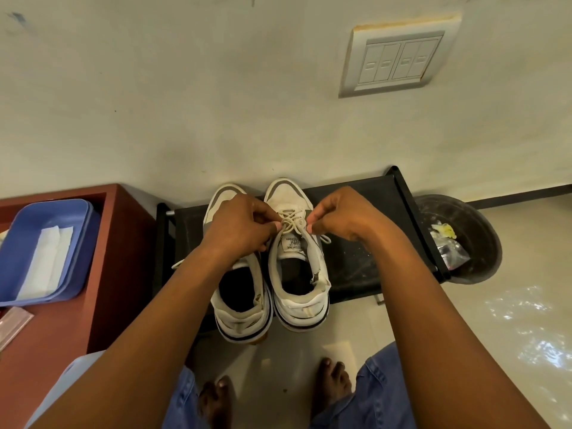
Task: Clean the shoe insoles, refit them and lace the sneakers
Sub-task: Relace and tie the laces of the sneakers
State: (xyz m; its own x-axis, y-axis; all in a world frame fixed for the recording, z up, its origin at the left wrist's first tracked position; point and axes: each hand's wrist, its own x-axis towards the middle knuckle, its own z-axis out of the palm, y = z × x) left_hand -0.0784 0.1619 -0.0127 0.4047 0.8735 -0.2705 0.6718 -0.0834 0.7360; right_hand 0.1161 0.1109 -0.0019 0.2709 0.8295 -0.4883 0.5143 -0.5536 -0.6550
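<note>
Two white sneakers stand side by side on a black shoe rack, toes to the wall. The right sneaker has a cream lace crossed over its tongue. My left hand pinches the lace on its left side and covers the front of the left sneaker. My right hand pinches the lace on its right side. One loose lace end lies to the right of the tongue. Dark insoles show inside both shoes.
A brown cabinet at the left carries a blue tray with a folded white cloth. A black bin with rubbish stands right of the rack. The wall is close behind the shoes. My bare feet are on the tiled floor.
</note>
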